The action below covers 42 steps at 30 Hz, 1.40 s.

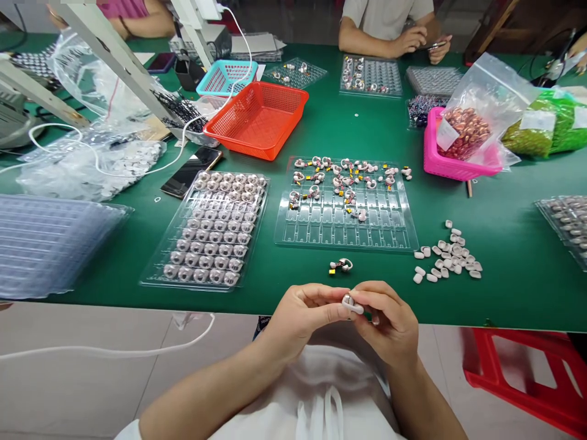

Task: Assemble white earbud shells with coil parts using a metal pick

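Just off the table's front edge, my left hand (306, 315) and my right hand (389, 318) pinch one small white-and-silver earbud (352, 305) between them. Fingertips of both hands cover part of it. Beyond my hands, a single earbud assembly (342, 266) with a yellow tab lies on the green table. Farther back, a clear tray (302, 235) carries several similar assemblies in its rear rows. Small white caps (452, 256) are scattered to the right of it. On the left, another clear tray (158, 275) is filled with rows of silvery-white shells.
A red basket (257, 137), a dark phone (190, 171) and stacked clear trays (50, 250) are on the left. At right stand a pink basket (447, 165) with bagged copper-coloured parts and a red stool (518, 366). Across the table, a co-worker's hands (424, 44) hold something small.
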### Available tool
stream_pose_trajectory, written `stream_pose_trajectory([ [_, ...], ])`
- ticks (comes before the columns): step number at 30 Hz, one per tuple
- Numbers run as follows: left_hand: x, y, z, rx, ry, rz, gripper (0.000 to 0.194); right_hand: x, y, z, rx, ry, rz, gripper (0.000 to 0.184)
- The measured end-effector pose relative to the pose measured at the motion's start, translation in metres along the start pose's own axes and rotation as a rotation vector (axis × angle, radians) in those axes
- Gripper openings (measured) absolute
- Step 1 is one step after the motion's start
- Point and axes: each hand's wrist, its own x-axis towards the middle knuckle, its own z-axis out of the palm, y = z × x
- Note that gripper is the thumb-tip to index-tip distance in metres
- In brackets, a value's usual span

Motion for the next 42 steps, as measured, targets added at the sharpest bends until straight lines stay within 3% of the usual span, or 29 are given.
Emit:
stream_pose_trajectory([
  [5, -0.002, 0.001, -0.002, 0.067, 0.01, 0.032, 0.024, 0.002, -0.002, -0.002, -0.06, -0.026, -0.031, 0.055],
  [12, -0.004, 0.006, 0.002, 0.278, 0.03, 0.242, 0.013, 0.006, -0.007, 0.0, -0.242, -0.017, -0.094, 0.05],
  [15, -0.005, 0.006, 0.001, 0.27, 0.008, 0.258, 0.015, 0.004, -0.006, 0.006, -0.252, 0.013, -0.129, 0.05],
  [20, -0.005, 0.007, -0.005, 0.225, 0.013, 0.188, 0.016, 0.003, -0.005, 0.006, -0.171, 0.004, -0.108, 0.052],
  [24, -0.004, 0.008, -0.009, 0.147, -0.058, 0.072, 0.02, 0.004, -0.005, -0.009, 0.026, -0.153, 0.064, 0.048],
  [28, -0.003, 0.008, -0.01, 0.06, -0.123, -0.019, 0.027, 0.009, -0.004, -0.021, 0.141, -0.161, 0.213, 0.033],
  [35, -0.007, 0.013, -0.01, 0.113, -0.212, -0.123, 0.055, 0.018, -0.006, -0.024, 0.228, -0.377, 0.205, 0.03],
  [42, -0.006, 0.012, -0.011, 0.11, -0.195, -0.152, 0.055, 0.01, -0.006, -0.018, 0.271, -0.311, 0.185, 0.029],
])
